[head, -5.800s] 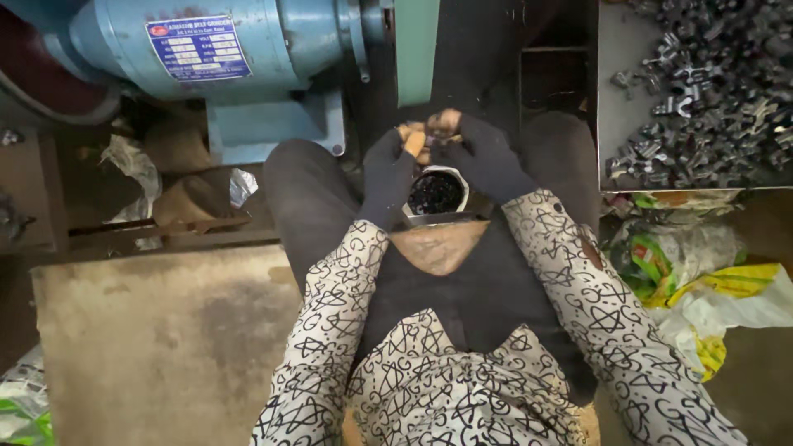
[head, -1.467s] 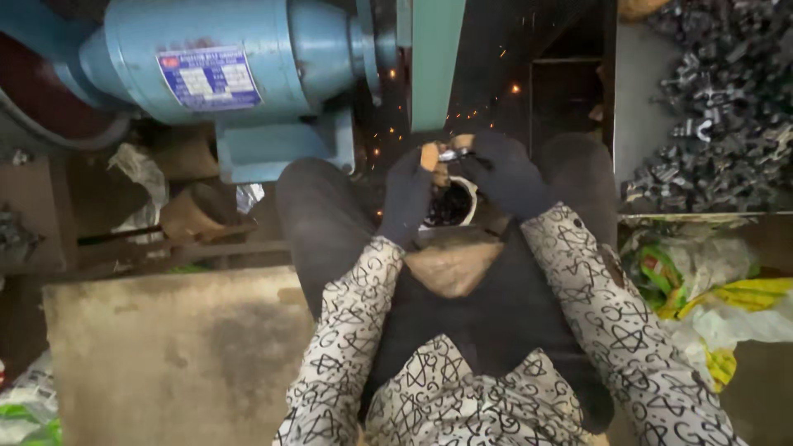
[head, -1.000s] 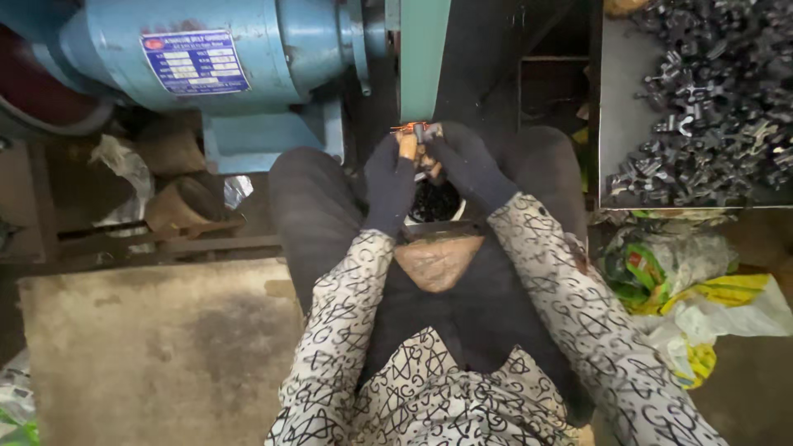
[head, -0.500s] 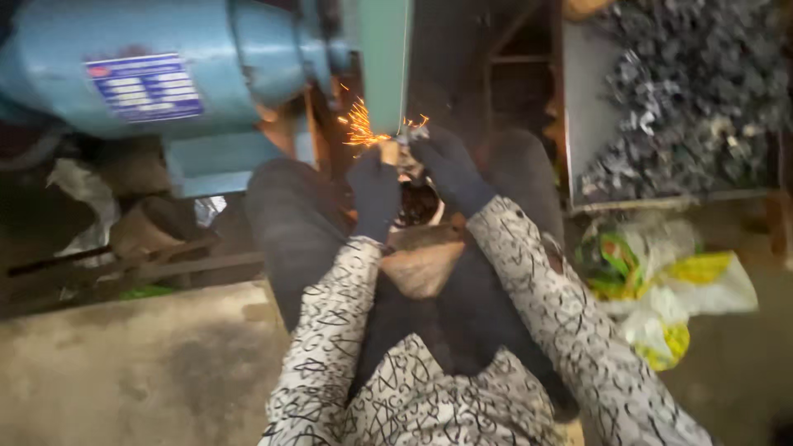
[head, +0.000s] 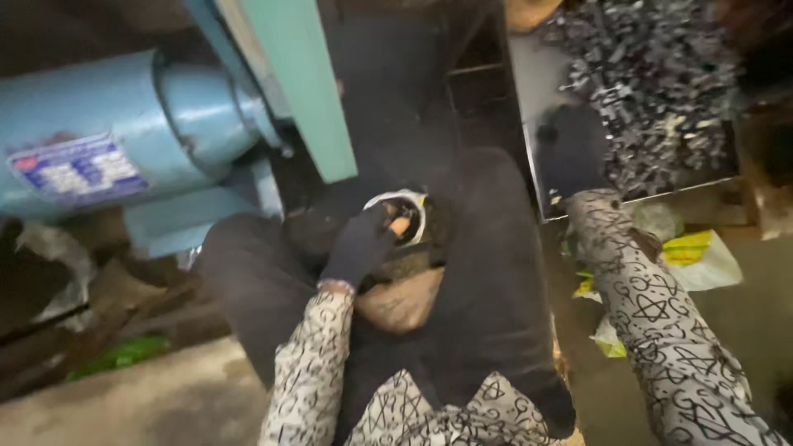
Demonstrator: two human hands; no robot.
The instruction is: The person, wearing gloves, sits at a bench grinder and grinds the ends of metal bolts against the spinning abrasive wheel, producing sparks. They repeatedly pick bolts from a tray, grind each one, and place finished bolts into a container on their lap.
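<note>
Between the person's dark-trousered knees, the left hand (head: 361,245), in a dark glove with a worn-through fingertip showing orange, rests at the rim of a small white-rimmed cup (head: 405,216) with a dark inside; its fingers are curled together over the near edge of the cup, and whether they pinch anything small cannot be told through the blur; the cup sits on the lap, just below the green guard (head: 306,91) of the blue grinder motor (head: 124,157); the right hand (head: 570,153), also in a dark glove, is stretched out well apart from the left, up into the metal tray (head: 537,177) at the right, at the near edge of the heap of small dark metal parts (head: 652,83); its fingers are lost against the dark surface, so their spread cannot be told, nor whether they hold a part; both forearms wear patterned black-and-white sleeves (head: 310,372); a brownish pad (head: 401,301) lies on the lap just under the cup; yellow and green plastic bags (head: 698,256) lie on the floor below the tray, beside the right sleeve; a grey concrete floor (head: 124,405) shows at lower left.
</note>
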